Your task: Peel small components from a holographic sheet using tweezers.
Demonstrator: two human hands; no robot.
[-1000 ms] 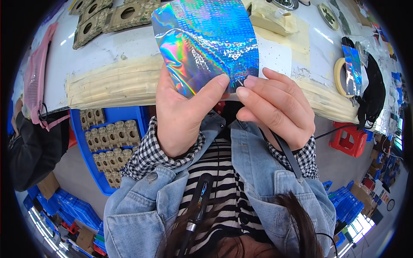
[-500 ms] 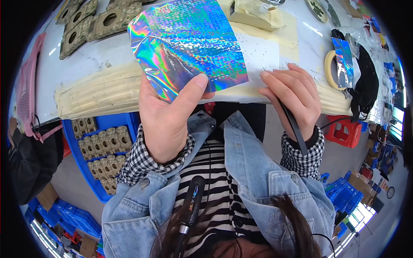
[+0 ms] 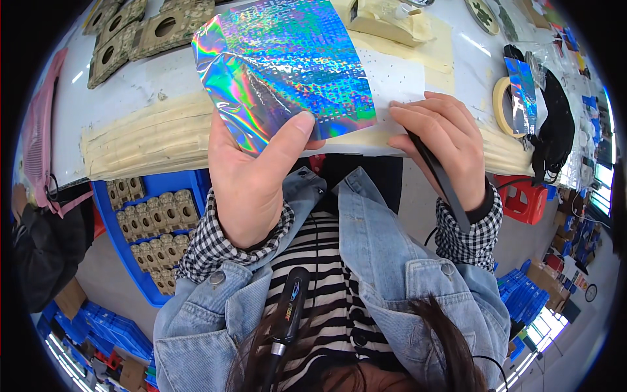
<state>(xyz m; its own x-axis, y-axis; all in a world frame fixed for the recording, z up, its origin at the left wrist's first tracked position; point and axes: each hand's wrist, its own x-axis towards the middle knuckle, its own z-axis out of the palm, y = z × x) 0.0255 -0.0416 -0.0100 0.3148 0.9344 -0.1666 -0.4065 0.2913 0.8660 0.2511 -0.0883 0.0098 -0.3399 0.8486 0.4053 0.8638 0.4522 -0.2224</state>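
My left hand (image 3: 251, 179) grips a shiny holographic sticker sheet (image 3: 297, 72) by its lower edge, thumb on top and fingers mostly behind it. Rows of small marks cover the sheet, and its left side is creased. To the right, my right hand (image 3: 450, 134) is closed on black tweezers (image 3: 436, 170). Their broad end slants down toward my wrist, while the tips are hidden by my fingers. My right fingertips are a short way off the sheet's right edge, above the front of the white table (image 3: 163, 78).
Camouflage-patterned pieces with round holes (image 3: 111, 55) lie at the far left. Below the table edge, a blue tray (image 3: 108, 219) holds rows of similar pieces. A tape-covered block (image 3: 385, 25) stands at the back; a tape roll (image 3: 501, 108) lies right. A red stool (image 3: 528, 199) stands below.
My right hand has shifted slightly left and up, and the tweezers have turned so their broad flat side shows more. My left hand and the sticker sheet have hardly moved.
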